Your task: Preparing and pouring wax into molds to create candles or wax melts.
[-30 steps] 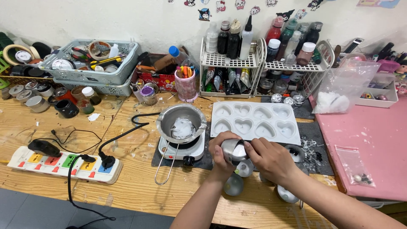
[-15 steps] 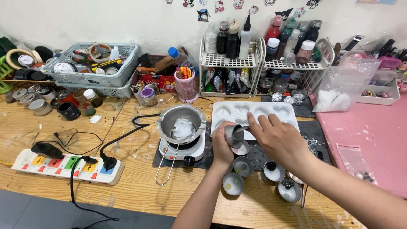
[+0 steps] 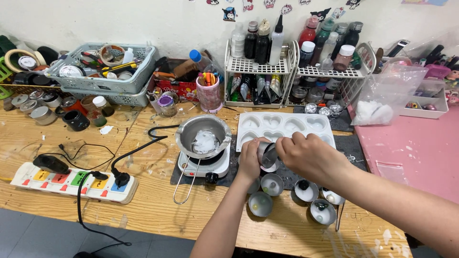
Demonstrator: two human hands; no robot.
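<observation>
My left hand (image 3: 249,160) grips a small round metal tin (image 3: 267,154), tipped on its side just in front of a white heart-shaped mould tray (image 3: 285,126). My right hand (image 3: 310,156) reaches into the tin's mouth with its fingertips. Below my hands stand several more small tins (image 3: 271,184) on the wooden table (image 3: 143,210), some with white filling. To the left, a steel pot (image 3: 202,136) holding white lumps sits on a small white hot plate (image 3: 203,165).
A white power strip (image 3: 71,181) with black cables lies at the left. Grey baskets (image 3: 103,76) of tools and wire racks (image 3: 258,67) of bottles line the back wall. A pink mat (image 3: 416,148) and a plastic bag (image 3: 385,95) sit at the right.
Both hands stayed above the small tins, holding the tin on its side near the mould tray. The right fingers have closed in on the tin's mouth.
</observation>
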